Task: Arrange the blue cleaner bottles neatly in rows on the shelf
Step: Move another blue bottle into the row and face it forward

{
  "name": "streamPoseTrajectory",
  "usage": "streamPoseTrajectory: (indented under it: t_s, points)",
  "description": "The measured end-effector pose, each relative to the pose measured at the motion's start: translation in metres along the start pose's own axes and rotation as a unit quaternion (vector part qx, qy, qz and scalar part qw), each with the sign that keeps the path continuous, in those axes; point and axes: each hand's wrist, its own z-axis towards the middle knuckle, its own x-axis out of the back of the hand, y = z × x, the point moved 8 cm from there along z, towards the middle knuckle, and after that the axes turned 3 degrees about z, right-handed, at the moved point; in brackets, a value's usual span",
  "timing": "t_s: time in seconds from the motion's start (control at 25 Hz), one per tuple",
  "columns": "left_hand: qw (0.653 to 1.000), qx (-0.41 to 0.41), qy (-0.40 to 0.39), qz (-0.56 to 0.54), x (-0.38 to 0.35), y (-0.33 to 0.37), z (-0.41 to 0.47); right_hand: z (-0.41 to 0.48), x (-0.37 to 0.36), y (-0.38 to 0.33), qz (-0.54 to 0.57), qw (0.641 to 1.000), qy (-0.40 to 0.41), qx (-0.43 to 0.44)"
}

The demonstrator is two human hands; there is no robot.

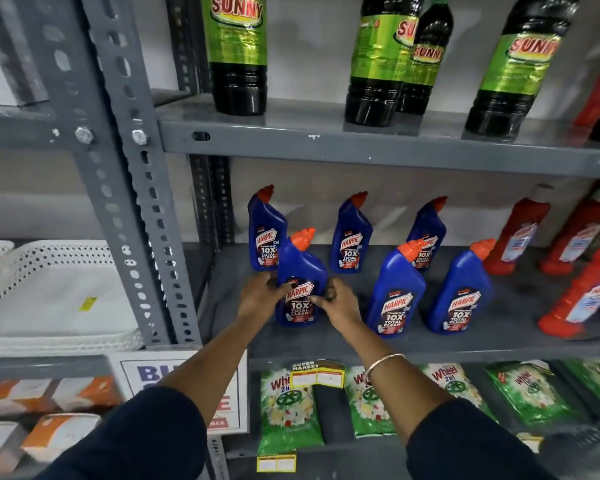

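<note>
Grey steel rack point(361, 145) fills the view, three shelf levels visible; middle shelf point(378, 344) carries the task items. Top level, 12 to 2 o'clock: four dark bottles with green SUNNY labels point(238, 53), upright, contents look black through the plastic. White perforated trays point(56, 292) stacked at 9 o'clock in the neighbouring bay; orange-and-white boxes point(49, 424) at 8 o'clock below them. Red bottles point(516, 237) at 3 o'clock on the middle shelf, right of the blue group, several upright; how many I cannot tell at the blurred edge. Green Wheel detergent pouches point(288, 407) on the bottom level, 5 to 6 o'clock, sealed, lying sloped.

Six blue cleaner bottles point(395, 296), orange caps on, all upright, in two loose rows of three: back row at 12 o'clock from the hands, front row toward the shelf lip; spacing uneven. Front-left bottle point(302, 271) stands just ahead of the back-left bottle point(265, 237) and overlaps it in view; contact between them cannot be judged.

Left hand point(258, 299) on the left flank of the front-left bottle, fingers curled onto its label; right hand point(338, 301) on the right flank, fingers bent, thumb on the label edge; bottle clamped between both, base on the shelf. Thin bangle point(383, 363) on the right wrist; dark sleeves point(146, 438) at 6 o'clock.
</note>
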Motion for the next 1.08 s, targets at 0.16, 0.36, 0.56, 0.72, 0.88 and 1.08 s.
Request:
streamPoseTrajectory:
  t_s: [0.16,0.36,0.56,0.72,0.88,1.08]
  points:
    - [1.000,0.001,-0.001,-0.004,0.005,0.002,-0.025,-0.018,0.005,0.004,-0.039,0.999,-0.005,0.017]
    - [1.000,0.004,0.006,-0.012,0.006,-0.004,-0.045,-0.037,0.012,0.007,-0.036,0.998,-0.023,0.036]
    - [0.997,0.021,-0.073,0.035,-0.014,-0.016,-0.053,-0.039,-0.003,0.014,-0.044,0.994,-0.095,0.011]
    - [0.995,0.023,-0.072,0.058,-0.004,-0.022,-0.043,-0.034,-0.014,0.009,-0.034,0.996,-0.077,0.005]
    - [0.995,0.035,-0.075,0.063,0.017,-0.034,-0.037,-0.034,-0.036,-0.003,-0.025,0.996,-0.088,0.017]
    - [0.992,0.065,-0.090,0.058,0.034,-0.049,-0.032,-0.035,-0.058,-0.015,-0.017,0.994,-0.101,0.030]
